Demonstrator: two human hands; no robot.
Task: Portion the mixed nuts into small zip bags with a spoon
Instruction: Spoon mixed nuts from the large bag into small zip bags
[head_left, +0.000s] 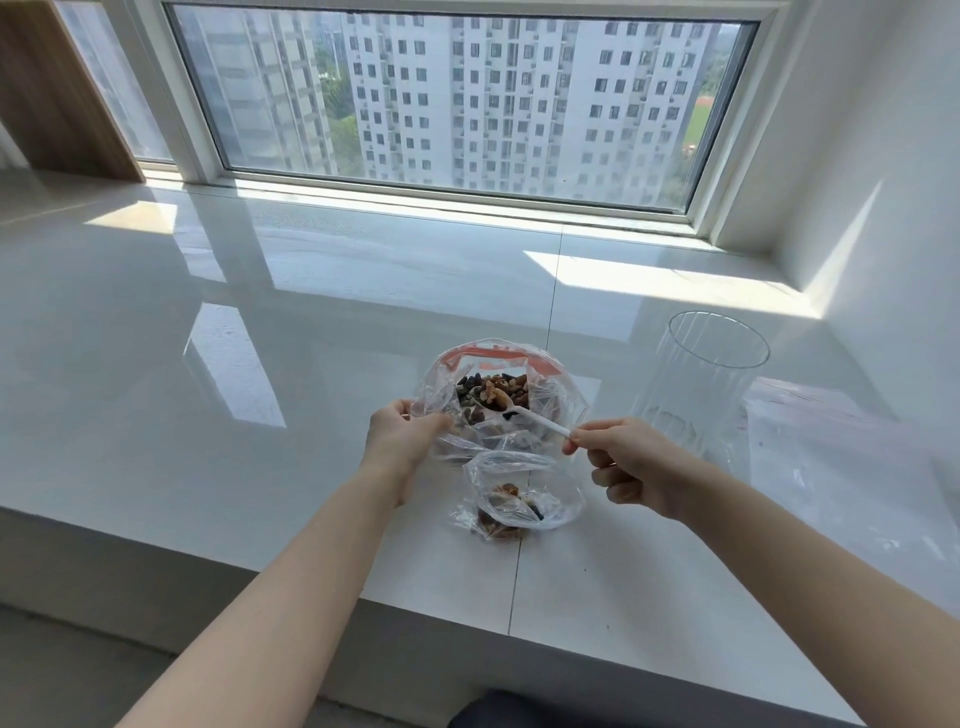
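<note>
At a glossy white stone window ledge (260, 322), a person's left hand (402, 441) pinches open the rim of a large clear zip bag with a red seal (498, 364), while the right hand (623, 467) pinches the end of a white plastic spoon (535, 422), its bowl loaded with mixed nuts (493, 392). A small clear zip bag (519, 499), partly filled, lies just in front. Keeping the spoon level on the way across would likely avoid spills. A clear ribbed glass jar (701, 384) stands nearby.

A high-rise flat — beyond the wide window (457, 104) stand apartment towers (519, 93); below the window runs a glossy white ledge (260, 322), wood panelling (57, 93) at the window's left.
</note>
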